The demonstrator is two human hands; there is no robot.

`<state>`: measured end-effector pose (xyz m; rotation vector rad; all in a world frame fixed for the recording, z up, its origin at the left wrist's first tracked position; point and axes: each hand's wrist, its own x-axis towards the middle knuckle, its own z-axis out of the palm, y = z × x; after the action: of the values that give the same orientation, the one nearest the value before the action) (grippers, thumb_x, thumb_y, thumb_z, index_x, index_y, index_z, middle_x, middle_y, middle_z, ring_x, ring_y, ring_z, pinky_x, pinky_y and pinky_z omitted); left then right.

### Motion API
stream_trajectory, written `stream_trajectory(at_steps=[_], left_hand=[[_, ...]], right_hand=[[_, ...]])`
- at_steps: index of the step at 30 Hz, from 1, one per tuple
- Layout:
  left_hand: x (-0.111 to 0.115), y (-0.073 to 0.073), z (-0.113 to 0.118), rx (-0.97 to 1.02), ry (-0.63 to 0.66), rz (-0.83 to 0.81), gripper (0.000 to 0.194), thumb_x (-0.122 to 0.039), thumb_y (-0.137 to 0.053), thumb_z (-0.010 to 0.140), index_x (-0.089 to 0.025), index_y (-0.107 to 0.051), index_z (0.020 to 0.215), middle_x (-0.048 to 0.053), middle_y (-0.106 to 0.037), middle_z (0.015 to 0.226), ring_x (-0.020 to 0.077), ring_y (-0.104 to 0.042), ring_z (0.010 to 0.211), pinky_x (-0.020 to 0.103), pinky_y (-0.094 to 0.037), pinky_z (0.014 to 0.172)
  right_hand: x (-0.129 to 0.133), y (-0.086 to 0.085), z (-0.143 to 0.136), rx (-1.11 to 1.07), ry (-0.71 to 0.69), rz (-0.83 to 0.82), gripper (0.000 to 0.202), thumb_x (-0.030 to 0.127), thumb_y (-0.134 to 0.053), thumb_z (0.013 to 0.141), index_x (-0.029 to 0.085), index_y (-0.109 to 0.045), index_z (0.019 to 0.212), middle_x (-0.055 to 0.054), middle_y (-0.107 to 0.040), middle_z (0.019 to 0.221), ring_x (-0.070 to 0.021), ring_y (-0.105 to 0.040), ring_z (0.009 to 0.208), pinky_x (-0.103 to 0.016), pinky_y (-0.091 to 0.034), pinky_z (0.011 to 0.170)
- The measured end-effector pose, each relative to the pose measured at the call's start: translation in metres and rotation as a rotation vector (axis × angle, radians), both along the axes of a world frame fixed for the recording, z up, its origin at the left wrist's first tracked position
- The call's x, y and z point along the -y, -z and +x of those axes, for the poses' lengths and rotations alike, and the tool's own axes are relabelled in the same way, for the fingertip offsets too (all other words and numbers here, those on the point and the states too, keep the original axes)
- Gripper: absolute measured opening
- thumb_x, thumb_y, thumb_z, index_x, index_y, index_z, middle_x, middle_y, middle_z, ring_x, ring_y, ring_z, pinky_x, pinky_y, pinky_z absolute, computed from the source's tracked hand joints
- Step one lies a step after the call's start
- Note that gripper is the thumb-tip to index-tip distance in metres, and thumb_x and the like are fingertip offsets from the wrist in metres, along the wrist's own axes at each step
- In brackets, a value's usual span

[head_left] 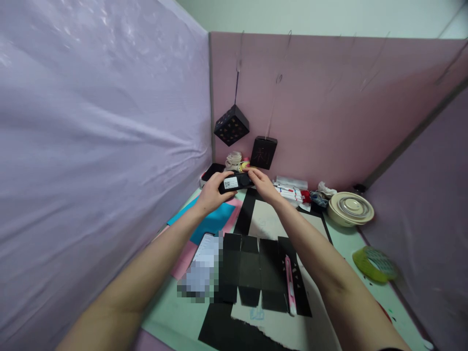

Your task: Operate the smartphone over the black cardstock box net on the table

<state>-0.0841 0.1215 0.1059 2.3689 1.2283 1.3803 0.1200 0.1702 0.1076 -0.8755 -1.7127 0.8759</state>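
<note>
A small black device point(239, 182) with a white QR-code label is held up over the far side of the table. My left hand point(215, 193) is closed around its left end, thumb on top and fingers beneath. At its right end, the fingers of my right hand point(263, 185) grip the top edge. Below my arms lies a flat black card cut-out point(250, 268) with slit flaps. A pink craft knife point(290, 287) rests on its right part. Left of the card lies a phone-like object point(201, 265), partly pixelated.
Blue paper point(215, 219) and pink paper point(184, 258) lie at left. At right are a lidded cream bowl point(350, 208) and a green tape roll point(375, 264). Markers point(291, 193) lie at the back. A starry black box point(231, 126) and another black box point(263, 152) hang above.
</note>
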Motion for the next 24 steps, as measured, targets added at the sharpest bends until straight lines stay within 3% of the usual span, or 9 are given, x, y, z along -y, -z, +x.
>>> stream_trajectory(at_steps=[18, 21, 24], left_hand=[[0.007, 0.002, 0.008, -0.026, -0.001, 0.005, 0.055, -0.024, -0.074, 0.076, -0.022, -0.053, 0.126, 0.007, -0.06, 0.119, 0.0237, -0.057, 0.113, 0.041, -0.044, 0.1], [0.013, 0.008, 0.02, -0.067, 0.01, -0.047, 0.06, -0.024, -0.075, 0.076, -0.023, -0.051, 0.13, 0.008, -0.058, 0.122, 0.0249, -0.055, 0.116, 0.042, -0.044, 0.101], [0.019, 0.019, 0.04, -0.137, 0.074, -0.131, 0.065, -0.019, -0.074, 0.076, -0.024, -0.048, 0.136, 0.008, -0.055, 0.125, 0.0248, -0.055, 0.117, 0.039, -0.046, 0.098]], right_hand=[[0.0, 0.007, 0.006, -0.015, 0.028, -0.008, 0.048, 0.06, -0.052, 0.085, 0.023, -0.066, 0.112, -0.006, -0.065, 0.124, -0.0217, -0.054, 0.121, -0.038, -0.037, 0.107], [0.006, 0.017, 0.016, -0.083, 0.157, -0.203, 0.045, 0.059, -0.056, 0.083, 0.028, -0.061, 0.115, -0.004, -0.062, 0.127, -0.0228, -0.055, 0.119, -0.04, -0.047, 0.097], [0.017, 0.029, 0.035, -0.236, 0.077, -0.556, 0.036, 0.055, -0.056, 0.084, 0.031, -0.057, 0.111, -0.002, -0.066, 0.108, -0.0203, -0.065, 0.092, -0.038, -0.056, 0.078]])
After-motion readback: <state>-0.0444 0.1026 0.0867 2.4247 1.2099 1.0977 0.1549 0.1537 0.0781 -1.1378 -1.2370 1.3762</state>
